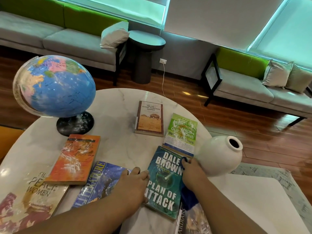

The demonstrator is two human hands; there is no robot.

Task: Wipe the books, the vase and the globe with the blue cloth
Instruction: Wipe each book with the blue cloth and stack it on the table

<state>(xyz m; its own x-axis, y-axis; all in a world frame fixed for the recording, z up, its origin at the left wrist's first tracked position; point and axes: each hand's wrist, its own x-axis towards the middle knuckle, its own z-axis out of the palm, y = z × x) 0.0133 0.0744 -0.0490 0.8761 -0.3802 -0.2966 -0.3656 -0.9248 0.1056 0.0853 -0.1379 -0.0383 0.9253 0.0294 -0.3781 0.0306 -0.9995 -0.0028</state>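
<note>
Several books lie on the white marble table (118, 149). My left hand (133, 183) rests on the left edge of the teal book "Plan of Attack" (164, 186), its fingers curled at the edge. My right hand (192, 171) holds the blue cloth (188, 196) against the book's right side; the cloth hangs under my wrist. The white vase (219, 156) stands just right of that hand. The globe (55, 86) stands on its black base at the table's far left.
Other books: a tan one (150, 118), a green one (182, 130), an orange one (76, 159), a blue "Literature" one (99, 181), a "Peace Women" one (28, 203) and one at the bottom edge (190, 220). Sofas and a dark side table (145, 53) stand behind.
</note>
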